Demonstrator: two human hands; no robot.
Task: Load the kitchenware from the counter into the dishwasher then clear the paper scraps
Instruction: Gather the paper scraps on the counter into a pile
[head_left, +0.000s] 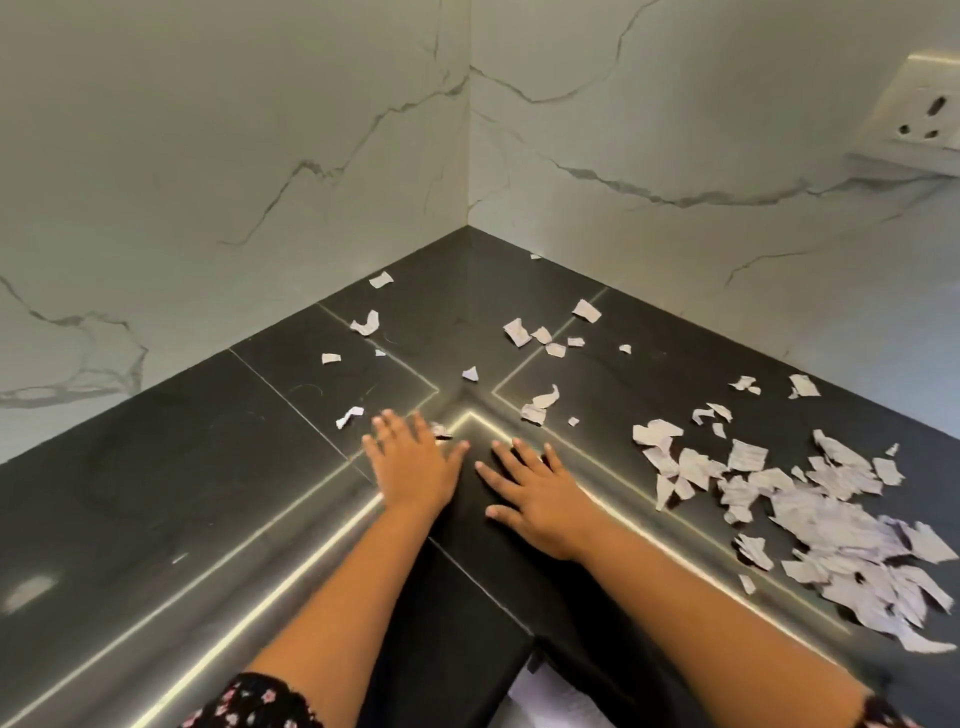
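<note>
Head view: no kitchenware is showing on the dark corner table (156, 467), so the person is likely working on the paper-clearing step. Paper scraps (517, 331) are lying scattered across the centre, with a large heap (841, 525) at the right of the frame. The left hand (415, 467) and right hand (543, 501) are resting flat at the table's inner corner, fingers (385, 427) spread, holding nothing. One small scrap (440, 430) is sitting just beside the left fingertips. The next move probably calls for sweeping loose pieces toward the heap.

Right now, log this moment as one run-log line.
left hand: open, flat on dark stone counter | right hand: open, flat at corner edge | torn white paper scraps: piled right, scattered toward corner | kitchenware: none visible
</note>
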